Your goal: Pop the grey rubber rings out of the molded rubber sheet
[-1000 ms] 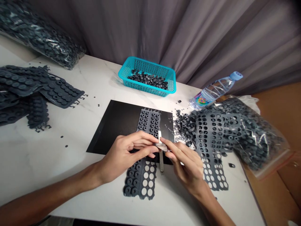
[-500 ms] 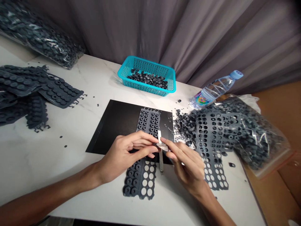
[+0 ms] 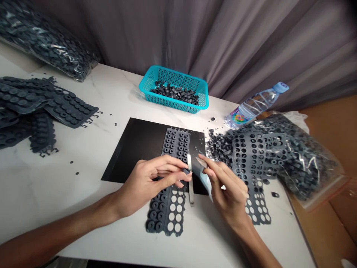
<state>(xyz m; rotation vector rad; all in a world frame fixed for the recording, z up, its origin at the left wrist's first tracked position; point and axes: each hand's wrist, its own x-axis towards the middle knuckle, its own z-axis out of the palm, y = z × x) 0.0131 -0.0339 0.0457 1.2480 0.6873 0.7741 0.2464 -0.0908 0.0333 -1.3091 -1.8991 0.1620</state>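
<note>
My left hand pinches a small dark grey rubber piece between thumb and fingertips. Just to its right, my right hand grips a small pointed knife blade, its tip towards the piece but apart from it; the knife's handle is hidden in the fingers. Beneath my left hand lies a dark rubber sheet with rows of round ring-like parts, and open holes in its near right rows. A slim silver metal tool rests along the sheet's right side. Under these is a black mat.
A turquoise basket holding small dark parts stands behind the mat. Right are loose parts, a punched-out sheet, a plastic bag of parts and a water bottle. Left are more rubber sheets and another full bag.
My right hand has drawn the blade back to the right, away from the piece. My left hand has stayed nearly in place, and the rubber piece now shows between its fingertips.
</note>
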